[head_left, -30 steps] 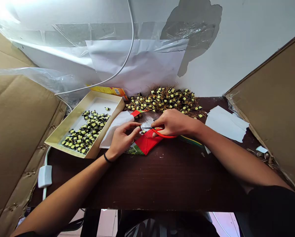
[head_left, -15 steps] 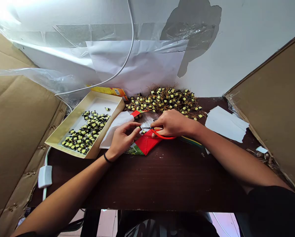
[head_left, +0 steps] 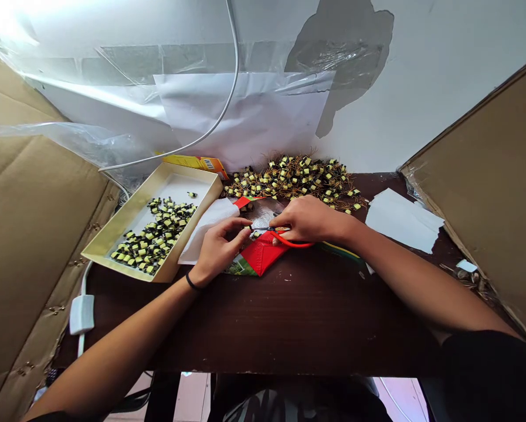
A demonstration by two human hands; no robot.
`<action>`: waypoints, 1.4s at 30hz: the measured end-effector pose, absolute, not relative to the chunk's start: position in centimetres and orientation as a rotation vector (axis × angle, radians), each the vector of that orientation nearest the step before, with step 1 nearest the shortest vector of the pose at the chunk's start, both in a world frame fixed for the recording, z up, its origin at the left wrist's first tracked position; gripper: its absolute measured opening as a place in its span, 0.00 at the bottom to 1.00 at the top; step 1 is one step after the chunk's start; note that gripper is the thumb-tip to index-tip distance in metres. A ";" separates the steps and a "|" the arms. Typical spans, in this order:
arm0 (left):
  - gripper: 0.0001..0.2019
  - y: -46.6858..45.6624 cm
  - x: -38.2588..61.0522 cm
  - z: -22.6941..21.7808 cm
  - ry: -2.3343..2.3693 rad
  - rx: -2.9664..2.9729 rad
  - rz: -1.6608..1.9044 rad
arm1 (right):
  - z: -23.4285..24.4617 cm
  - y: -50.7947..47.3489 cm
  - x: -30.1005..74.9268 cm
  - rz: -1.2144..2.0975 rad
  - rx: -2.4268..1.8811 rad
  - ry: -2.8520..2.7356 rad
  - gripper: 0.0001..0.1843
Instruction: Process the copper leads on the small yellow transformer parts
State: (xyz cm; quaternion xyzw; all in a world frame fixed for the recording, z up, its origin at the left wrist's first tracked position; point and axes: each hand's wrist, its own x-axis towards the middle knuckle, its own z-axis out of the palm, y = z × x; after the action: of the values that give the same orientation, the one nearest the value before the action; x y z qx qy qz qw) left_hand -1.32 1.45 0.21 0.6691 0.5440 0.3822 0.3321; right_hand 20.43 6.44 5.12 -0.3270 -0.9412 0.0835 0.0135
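Observation:
My left hand (head_left: 219, 246) pinches a small yellow-and-black wound coil (head_left: 247, 228) between thumb and fingertips. In my right hand (head_left: 313, 220) is a pair of scissors with orange-red handles (head_left: 294, 244). The blades point left and their tips reach up to the coil; whether they touch it is too small to tell. Below both hands lies a red and green foil bag (head_left: 263, 258), its silvery inside showing, with another coil (head_left: 257, 234) on it. Behind my right hand is a heap of similar coils with thin copper-coloured wires (head_left: 306, 176).
A shallow cream box (head_left: 131, 225) at left holds many coils with short ends. White tissue (head_left: 201, 231) lies beside it. White paper (head_left: 401, 220) rests on the right of the dark table (head_left: 263, 328). Cardboard walls (head_left: 487, 176) flank both sides, and a white cable (head_left: 221, 117) hangs at the back.
Both hands hold nearly the same pose, with the scissors still at the coil. The view has shifted very slightly.

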 end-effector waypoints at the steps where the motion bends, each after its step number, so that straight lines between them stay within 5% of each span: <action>1: 0.14 1.4 -1.3 0.2 1.423 1.747 0.999 | 5.1 6.4 20.4 0.254 -1.023 -2.938 0.15; 28: 0.15 1.6 -1.5 0.3 1.257 1.617 0.989 | 5.1 7.3 21.3 0.791 -0.832 -2.793 0.17; 42: 0.16 1.6 -1.3 0.4 1.281 1.577 0.985 | 4.8 7.5 21.3 0.682 -0.821 -2.831 0.15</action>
State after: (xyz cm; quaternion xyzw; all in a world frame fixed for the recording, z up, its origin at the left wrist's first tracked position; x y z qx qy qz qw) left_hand -1.33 1.63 0.38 0.6313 0.5129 0.3943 0.4278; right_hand 21.28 7.47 4.80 -0.2708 -0.9342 0.2251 0.0578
